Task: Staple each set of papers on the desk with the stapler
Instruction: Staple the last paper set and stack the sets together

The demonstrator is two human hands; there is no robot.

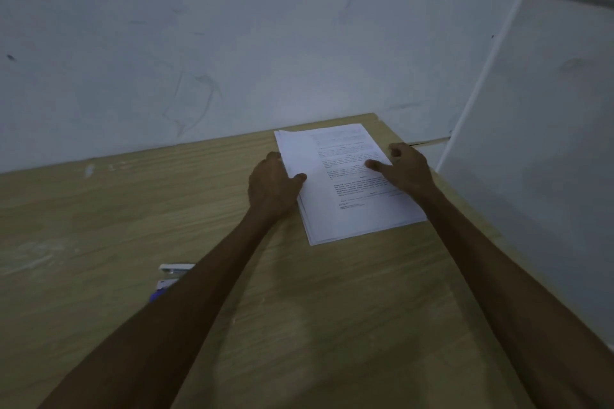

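I am looking down at a stack of printed papers (345,183) lying at the far right corner of the wooden worktop (99,209), its sheets fanned slightly at the left and near edges so several layers are showing. My left hand (270,186) is sitting at the left edge of the stack, fingers curled down along that edge and the thumb lying on the top sheet, so its grip is closing on the papers' left side. My right hand (403,166) is resting on the right side of the stack, the thumb stretching leftward flat across the printed text and the other fingers curling over the right edge; whether they are reaching under the sheets I cannot tell. Both forearms are reaching out from the near edge of the worktop toward the stack. Well to the near left of the papers, a small white and blue thing that looks like the stapler (172,272) is lying on the worktop, partly hidden behind my left forearm, with neither hand touching it. Beyond the papers a pale scuffed wall (232,43) is rising, and to their right a white panel (538,143) is standing beside the worktop.
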